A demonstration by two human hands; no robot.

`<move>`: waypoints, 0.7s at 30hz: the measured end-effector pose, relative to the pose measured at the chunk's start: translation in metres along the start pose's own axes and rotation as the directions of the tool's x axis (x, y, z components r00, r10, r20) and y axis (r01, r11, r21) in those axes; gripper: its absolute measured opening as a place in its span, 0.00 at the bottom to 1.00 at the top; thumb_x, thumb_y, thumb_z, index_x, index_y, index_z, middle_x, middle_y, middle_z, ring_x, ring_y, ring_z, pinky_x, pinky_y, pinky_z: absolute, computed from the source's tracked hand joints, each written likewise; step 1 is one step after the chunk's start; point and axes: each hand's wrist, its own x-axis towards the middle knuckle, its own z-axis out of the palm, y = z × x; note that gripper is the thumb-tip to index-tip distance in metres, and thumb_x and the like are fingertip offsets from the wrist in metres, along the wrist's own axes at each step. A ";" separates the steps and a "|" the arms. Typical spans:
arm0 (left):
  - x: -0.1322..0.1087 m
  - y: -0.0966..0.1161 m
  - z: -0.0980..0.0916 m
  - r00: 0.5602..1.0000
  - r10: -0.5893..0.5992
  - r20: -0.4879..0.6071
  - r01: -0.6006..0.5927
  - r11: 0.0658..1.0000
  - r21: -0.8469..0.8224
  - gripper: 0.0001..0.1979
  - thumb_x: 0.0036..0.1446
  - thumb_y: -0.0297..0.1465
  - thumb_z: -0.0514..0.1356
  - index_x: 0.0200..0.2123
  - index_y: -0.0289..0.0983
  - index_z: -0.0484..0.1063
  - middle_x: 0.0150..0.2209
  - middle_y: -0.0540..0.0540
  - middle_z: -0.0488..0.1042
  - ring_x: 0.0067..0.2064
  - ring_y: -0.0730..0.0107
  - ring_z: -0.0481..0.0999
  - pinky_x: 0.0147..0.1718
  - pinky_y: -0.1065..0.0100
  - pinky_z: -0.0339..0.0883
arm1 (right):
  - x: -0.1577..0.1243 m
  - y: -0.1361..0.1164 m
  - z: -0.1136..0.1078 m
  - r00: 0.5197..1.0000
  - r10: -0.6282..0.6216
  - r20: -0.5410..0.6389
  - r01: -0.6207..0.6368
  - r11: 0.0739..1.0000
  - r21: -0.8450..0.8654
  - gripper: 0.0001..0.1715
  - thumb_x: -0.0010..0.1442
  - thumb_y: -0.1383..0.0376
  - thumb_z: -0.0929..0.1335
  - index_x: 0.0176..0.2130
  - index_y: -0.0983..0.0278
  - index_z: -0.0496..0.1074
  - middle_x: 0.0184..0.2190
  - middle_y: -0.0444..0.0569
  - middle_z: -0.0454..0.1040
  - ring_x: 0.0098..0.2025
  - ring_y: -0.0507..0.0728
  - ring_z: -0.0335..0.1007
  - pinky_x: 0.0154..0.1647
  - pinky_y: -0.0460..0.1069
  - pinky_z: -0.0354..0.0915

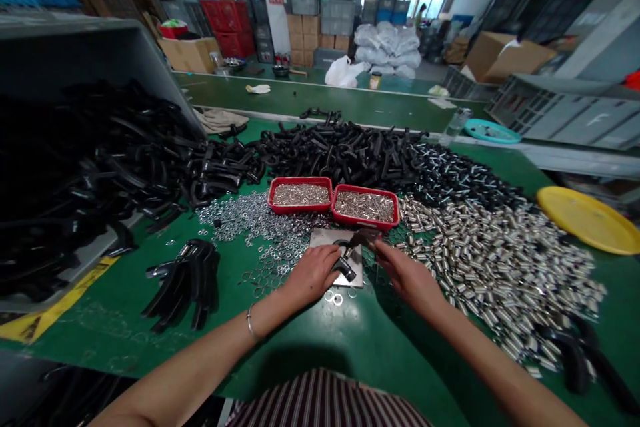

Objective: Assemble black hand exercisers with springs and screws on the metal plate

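Note:
My left hand point(316, 271) is closed on a small black curved handle point(345, 269) with a shiny metal end, held over a flat metal plate point(323, 237) on the green table. On the other side of the plate is my right hand point(401, 275), its fingers bent together at a dark piece point(365, 237). What that piece is, and how firmly it is gripped, is hard to make out. Several thin metal rings point(337, 299) lie just in front of the plate. Behind it stand two red trays, the left one point(300, 210) and the right one point(367, 223), both filled with small metal parts.
Left of my forearm lies a bunch of black handles point(187, 283). Loose nuts point(240, 217) spread left of the trays, and metal cylinders point(500, 267) heap up on the right. Black handles point(340, 153) pile at the back. A yellow lid point(590, 220) sits far right.

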 end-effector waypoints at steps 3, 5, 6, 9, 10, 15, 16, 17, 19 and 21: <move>-0.002 0.002 0.003 0.994 -0.099 -0.054 0.098 0.995 -0.008 0.21 0.62 0.34 0.60 0.58 0.39 0.66 0.57 0.38 0.68 0.57 0.51 0.68 0.56 0.48 0.65 | 0.009 -0.009 -0.009 0.995 -0.045 0.086 0.044 0.999 0.010 0.26 0.68 0.63 0.62 0.64 0.55 0.63 0.57 0.53 0.74 0.52 0.63 0.76 0.50 0.58 0.73; -0.003 0.002 0.006 0.982 -0.165 -0.095 0.164 0.986 -0.028 0.29 0.60 0.34 0.62 0.63 0.38 0.59 0.55 0.37 0.69 0.56 0.49 0.68 0.55 0.47 0.64 | 0.010 -0.018 -0.014 0.996 -0.086 0.008 0.085 0.993 0.079 0.26 0.69 0.63 0.63 0.65 0.55 0.62 0.59 0.52 0.72 0.55 0.62 0.73 0.54 0.58 0.71; -0.003 0.002 0.008 0.976 -0.186 -0.111 0.183 0.982 -0.039 0.35 0.59 0.35 0.63 0.66 0.37 0.54 0.55 0.36 0.69 0.56 0.48 0.68 0.56 0.46 0.64 | 0.010 -0.023 -0.015 0.994 -0.099 -0.050 0.104 0.989 0.101 0.27 0.69 0.63 0.63 0.65 0.55 0.61 0.60 0.52 0.71 0.57 0.62 0.72 0.56 0.58 0.69; -0.003 0.001 0.012 0.964 -0.227 -0.140 0.223 0.974 -0.045 0.44 0.57 0.35 0.64 0.69 0.31 0.43 0.54 0.34 0.69 0.56 0.46 0.68 0.57 0.45 0.61 | 0.008 -0.032 -0.011 0.993 -0.113 -0.041 0.116 0.991 0.074 0.28 0.68 0.65 0.63 0.65 0.55 0.62 0.58 0.53 0.73 0.55 0.62 0.73 0.56 0.58 0.70; -0.003 0.002 0.013 0.962 -0.236 -0.135 0.233 0.972 -0.041 0.45 0.57 0.35 0.64 0.69 0.30 0.42 0.54 0.33 0.70 0.55 0.45 0.68 0.57 0.45 0.61 | 0.008 -0.033 -0.008 0.993 -0.112 0.024 0.111 0.992 0.059 0.27 0.68 0.65 0.63 0.65 0.55 0.63 0.56 0.53 0.75 0.53 0.63 0.75 0.53 0.58 0.71; 0.000 0.002 0.008 0.963 -0.250 -0.100 0.243 0.967 -0.076 0.42 0.57 0.34 0.63 0.68 0.29 0.47 0.55 0.30 0.69 0.57 0.43 0.67 0.58 0.43 0.59 | 0.007 -0.023 -0.002 0.991 0.043 0.127 -0.078 0.957 0.281 0.24 0.66 0.59 0.65 0.60 0.56 0.68 0.51 0.54 0.77 0.42 0.61 0.78 0.38 0.54 0.74; 0.002 0.002 0.006 0.965 -0.245 -0.093 0.235 0.966 -0.104 0.40 0.56 0.34 0.63 0.67 0.30 0.49 0.55 0.31 0.69 0.58 0.43 0.67 0.58 0.42 0.59 | 0.005 -0.016 -0.005 0.984 0.146 0.106 -0.175 0.915 0.362 0.25 0.66 0.56 0.65 0.60 0.57 0.67 0.47 0.53 0.78 0.35 0.59 0.78 0.30 0.52 0.73; 0.004 0.001 0.002 0.965 -0.248 -0.081 0.234 0.961 -0.150 0.40 0.55 0.34 0.64 0.67 0.32 0.52 0.55 0.32 0.70 0.57 0.44 0.68 0.58 0.43 0.60 | 0.003 -0.008 -0.008 0.962 0.258 0.091 -0.271 0.860 0.432 0.27 0.65 0.53 0.65 0.60 0.58 0.66 0.42 0.52 0.79 0.29 0.57 0.76 0.23 0.49 0.69; 0.008 -0.003 -0.006 0.955 -0.295 -0.019 0.273 0.905 -0.326 0.37 0.56 0.36 0.64 0.66 0.35 0.55 0.52 0.36 0.73 0.54 0.48 0.72 0.56 0.46 0.64 | -0.003 0.015 -0.021 0.897 0.440 0.053 -0.408 0.773 0.486 0.31 0.65 0.48 0.64 0.61 0.59 0.64 0.33 0.48 0.78 0.21 0.55 0.69 0.16 0.48 0.62; 0.014 -0.009 -0.013 0.926 -0.367 0.085 0.354 0.768 -0.533 0.33 0.59 0.39 0.61 0.64 0.36 0.57 0.48 0.39 0.75 0.49 0.54 0.76 0.52 0.52 0.69 | -0.008 0.044 -0.040 0.868 0.494 -0.047 -0.446 0.819 0.362 0.31 0.64 0.48 0.63 0.59 0.62 0.66 0.30 0.49 0.77 0.23 0.58 0.70 0.21 0.50 0.65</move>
